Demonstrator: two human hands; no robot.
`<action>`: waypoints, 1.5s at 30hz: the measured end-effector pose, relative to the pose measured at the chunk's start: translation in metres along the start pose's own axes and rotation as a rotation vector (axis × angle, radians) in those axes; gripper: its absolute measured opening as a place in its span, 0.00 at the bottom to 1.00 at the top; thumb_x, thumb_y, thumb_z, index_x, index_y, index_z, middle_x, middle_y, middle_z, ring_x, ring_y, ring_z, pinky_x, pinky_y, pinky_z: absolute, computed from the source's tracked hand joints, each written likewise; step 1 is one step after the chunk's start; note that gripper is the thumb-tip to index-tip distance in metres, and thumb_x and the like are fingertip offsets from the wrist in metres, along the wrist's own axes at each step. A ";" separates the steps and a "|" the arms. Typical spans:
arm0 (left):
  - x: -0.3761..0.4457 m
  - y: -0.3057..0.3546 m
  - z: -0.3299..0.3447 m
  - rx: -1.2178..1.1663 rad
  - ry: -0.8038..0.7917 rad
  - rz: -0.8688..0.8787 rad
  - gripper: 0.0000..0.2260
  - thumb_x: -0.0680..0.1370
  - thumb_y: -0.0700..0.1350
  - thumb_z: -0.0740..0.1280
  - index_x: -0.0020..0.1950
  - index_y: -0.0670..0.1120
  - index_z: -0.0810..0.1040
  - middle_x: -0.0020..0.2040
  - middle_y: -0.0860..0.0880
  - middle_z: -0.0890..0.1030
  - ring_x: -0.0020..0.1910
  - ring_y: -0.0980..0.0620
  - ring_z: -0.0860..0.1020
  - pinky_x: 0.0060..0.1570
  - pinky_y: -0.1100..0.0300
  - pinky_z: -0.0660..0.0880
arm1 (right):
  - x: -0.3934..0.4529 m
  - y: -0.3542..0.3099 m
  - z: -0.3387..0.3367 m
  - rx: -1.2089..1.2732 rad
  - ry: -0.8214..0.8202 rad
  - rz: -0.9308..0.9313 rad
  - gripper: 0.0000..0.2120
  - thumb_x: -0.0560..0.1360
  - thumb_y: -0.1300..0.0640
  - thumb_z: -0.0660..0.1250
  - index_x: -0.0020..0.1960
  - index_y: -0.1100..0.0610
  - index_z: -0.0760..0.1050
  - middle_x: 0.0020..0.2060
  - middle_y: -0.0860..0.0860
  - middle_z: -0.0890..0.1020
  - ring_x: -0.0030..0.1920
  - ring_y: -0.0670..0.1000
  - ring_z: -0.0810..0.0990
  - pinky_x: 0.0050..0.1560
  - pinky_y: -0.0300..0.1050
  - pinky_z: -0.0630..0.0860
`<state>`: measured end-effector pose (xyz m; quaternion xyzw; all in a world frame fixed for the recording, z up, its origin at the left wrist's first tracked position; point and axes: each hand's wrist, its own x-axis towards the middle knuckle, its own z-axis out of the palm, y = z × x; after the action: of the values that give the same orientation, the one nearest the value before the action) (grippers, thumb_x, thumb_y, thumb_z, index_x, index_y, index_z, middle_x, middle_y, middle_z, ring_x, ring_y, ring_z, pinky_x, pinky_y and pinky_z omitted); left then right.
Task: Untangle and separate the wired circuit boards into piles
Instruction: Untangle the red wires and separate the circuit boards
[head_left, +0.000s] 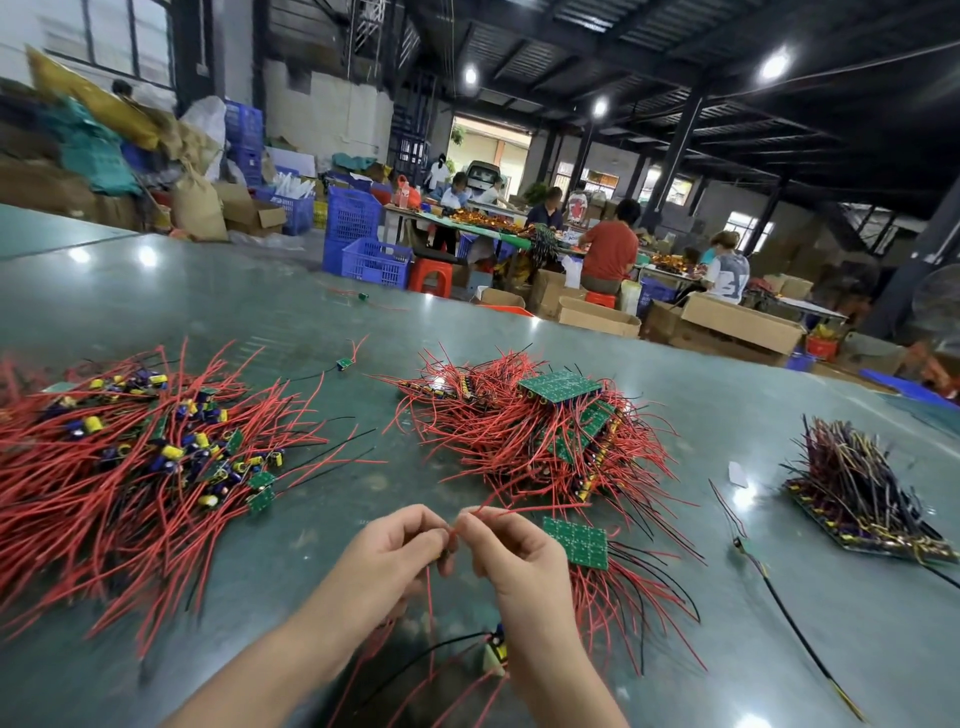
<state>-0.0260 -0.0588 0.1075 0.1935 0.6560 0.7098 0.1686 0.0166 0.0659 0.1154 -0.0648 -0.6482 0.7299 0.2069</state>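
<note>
L hand (400, 540), R hand (511, 545) pinching red wire (524, 512)

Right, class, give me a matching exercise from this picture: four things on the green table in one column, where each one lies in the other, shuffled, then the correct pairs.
Things
1. pile of small boards with yellow and blue parts
2. heap with a green panel on top
3. dark-wired panel
4. red wire

Places
A. far right of the table
B. pinched between the hands
C. left of the table
D. centre, beyond the hands

Pairs: 1-C, 2-D, 3-A, 4-B
</note>
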 end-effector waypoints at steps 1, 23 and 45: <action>-0.001 -0.001 0.000 0.018 0.010 0.018 0.10 0.78 0.38 0.61 0.38 0.45 0.75 0.31 0.50 0.76 0.20 0.59 0.59 0.20 0.68 0.54 | 0.000 0.000 0.000 -0.008 -0.005 -0.001 0.03 0.70 0.67 0.70 0.39 0.61 0.81 0.26 0.46 0.80 0.27 0.38 0.74 0.31 0.28 0.69; -0.005 -0.002 -0.002 0.354 0.172 0.367 0.06 0.74 0.38 0.70 0.39 0.48 0.80 0.33 0.52 0.83 0.33 0.60 0.80 0.38 0.72 0.72 | -0.003 -0.003 0.007 -0.065 0.072 -0.021 0.09 0.69 0.70 0.71 0.35 0.58 0.82 0.31 0.49 0.84 0.33 0.41 0.80 0.36 0.30 0.73; 0.005 0.000 -0.016 0.222 0.080 0.291 0.13 0.70 0.54 0.73 0.33 0.49 0.73 0.28 0.50 0.73 0.29 0.57 0.68 0.32 0.66 0.64 | 0.014 -0.014 -0.024 0.314 0.044 0.197 0.03 0.67 0.62 0.69 0.36 0.60 0.82 0.32 0.53 0.81 0.27 0.45 0.78 0.30 0.35 0.77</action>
<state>-0.0380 -0.0705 0.1066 0.2754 0.7017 0.6569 0.0155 0.0157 0.0947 0.1283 -0.1106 -0.5122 0.8373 0.1561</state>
